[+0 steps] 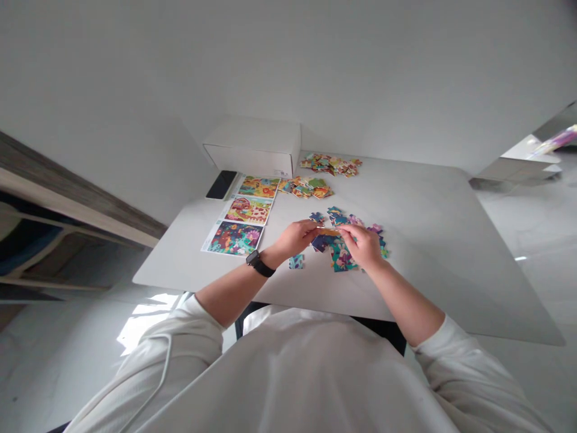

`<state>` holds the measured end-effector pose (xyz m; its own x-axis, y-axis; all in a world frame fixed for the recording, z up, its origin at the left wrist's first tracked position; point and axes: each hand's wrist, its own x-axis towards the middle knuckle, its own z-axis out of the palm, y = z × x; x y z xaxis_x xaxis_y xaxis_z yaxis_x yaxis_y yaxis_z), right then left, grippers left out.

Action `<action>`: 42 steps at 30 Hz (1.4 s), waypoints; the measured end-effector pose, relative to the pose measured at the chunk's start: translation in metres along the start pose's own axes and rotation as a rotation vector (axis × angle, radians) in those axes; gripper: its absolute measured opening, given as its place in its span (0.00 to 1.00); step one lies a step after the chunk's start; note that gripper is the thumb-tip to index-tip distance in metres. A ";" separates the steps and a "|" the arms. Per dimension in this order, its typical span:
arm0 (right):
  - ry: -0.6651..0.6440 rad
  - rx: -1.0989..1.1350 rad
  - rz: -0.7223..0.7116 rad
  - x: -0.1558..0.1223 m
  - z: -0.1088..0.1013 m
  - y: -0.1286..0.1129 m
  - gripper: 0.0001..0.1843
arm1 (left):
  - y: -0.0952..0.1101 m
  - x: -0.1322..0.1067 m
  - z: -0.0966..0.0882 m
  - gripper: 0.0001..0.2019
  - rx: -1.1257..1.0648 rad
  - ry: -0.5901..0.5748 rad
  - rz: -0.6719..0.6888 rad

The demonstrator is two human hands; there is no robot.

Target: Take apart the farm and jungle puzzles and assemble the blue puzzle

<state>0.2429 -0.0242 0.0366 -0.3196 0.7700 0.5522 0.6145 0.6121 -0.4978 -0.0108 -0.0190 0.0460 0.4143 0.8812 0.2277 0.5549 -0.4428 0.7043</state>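
Observation:
Between my two hands are puzzle pieces [328, 231], tilted so that a pale edge and a brownish face show; how many are joined I cannot tell. My left hand [297, 236] pinches their left end, fingers closed. At the right end, my right hand [364, 245] grips them between thumb and fingers. Below and around the hands lie dark blue, teal and pink puzzle pieces [342, 258], partly hidden by the hands. One light blue puzzle piece [296, 261] lies apart, close to my left wrist.
A picture sheet [242, 209] with three printed scenes lies on the left of the white table [433, 240]. Beside it is a dark phone [221, 184], with a white box [252, 147] behind. Two piles of yellow-orange pieces, the nearer pile [306, 187] and the farther pile [331, 164], lie toward the wall.

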 end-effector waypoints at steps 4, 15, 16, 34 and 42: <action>-0.034 -0.003 0.053 0.006 -0.004 0.006 0.14 | -0.002 0.008 -0.005 0.13 0.038 -0.063 0.029; -0.057 -0.148 -0.018 0.004 -0.007 0.033 0.13 | -0.024 0.033 0.007 0.23 0.444 -0.073 0.059; -0.107 -0.174 -0.022 0.001 -0.005 0.034 0.13 | -0.028 0.032 0.009 0.23 0.482 -0.119 0.068; -0.390 -0.073 0.079 0.007 0.007 0.023 0.05 | -0.045 0.019 -0.003 0.23 0.427 -0.033 0.141; -0.287 -0.280 0.068 -0.004 -0.011 0.032 0.07 | -0.024 -0.030 -0.032 0.14 0.471 -0.220 -0.092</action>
<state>0.2715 -0.0096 0.0263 -0.4352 0.8503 0.2958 0.8011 0.5157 -0.3037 -0.0599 -0.0296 0.0433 0.4624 0.8867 -0.0029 0.8391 -0.4365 0.3247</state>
